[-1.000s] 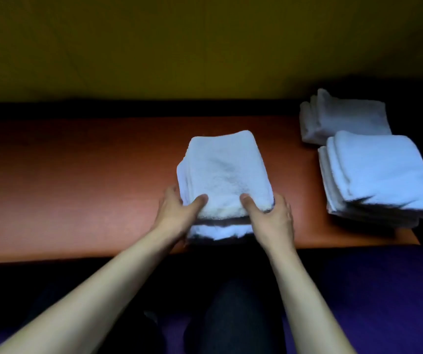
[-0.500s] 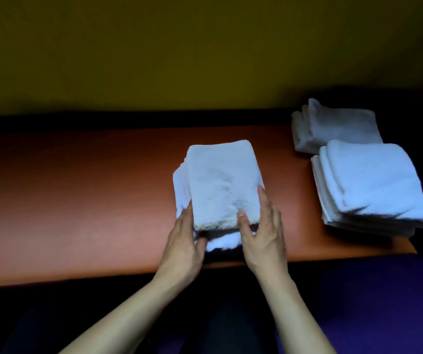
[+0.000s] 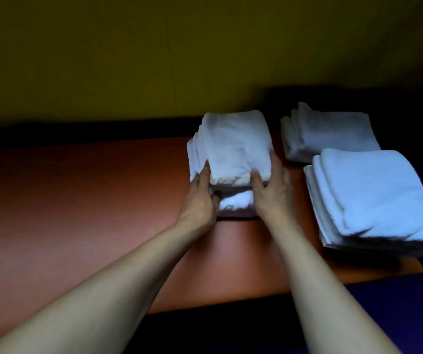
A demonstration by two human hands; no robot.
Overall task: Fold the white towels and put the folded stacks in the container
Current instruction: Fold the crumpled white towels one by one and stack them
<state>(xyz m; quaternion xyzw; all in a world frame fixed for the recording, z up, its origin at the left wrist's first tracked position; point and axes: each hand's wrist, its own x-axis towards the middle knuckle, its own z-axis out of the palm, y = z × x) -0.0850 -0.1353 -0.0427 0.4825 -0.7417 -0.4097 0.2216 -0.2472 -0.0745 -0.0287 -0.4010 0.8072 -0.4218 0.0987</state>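
Gripping the middle stack of folded white towels (image 3: 233,149) from both sides: left hand (image 3: 201,198) on its near-left corner, fingers running up the left side, thumb seemingly tucked under the upper towels; right hand (image 3: 271,192) on the near-right, thumb on the near face, fingers along the right side. Both hands partly curled round the stack, clamping rather than pinching. Stack sits mid-table on the orange-brown table (image 3: 77,200), towards the far edge, with its far end overhanging. Can't tell if the base is lifted or touching. Terry cloth: soft, nappy, compressible, light, not slippery, not fragile. Zero stiffness, so my read is it'll sag and the layers will shear if held only at the near end. Lowest towel (image 3: 236,203) sticks out towards the near side, misaligned with the top ones, so likely first to slip. Better hold, in my view: palms flat on both long sides, fingers under the bottom layer, squeeze lightly inwards. Rounded fold edges on the left side, looser ends facing near. Two more folded stacks to the right: far-right stack (image 3: 330,134), and near-right stack (image 3: 374,198), bigger in view and overhanging the table's right edge. Table surface smooth, matte, flat. Yellow-green wall (image 3: 154,60) behind. No container in view, so can't say where this goes.
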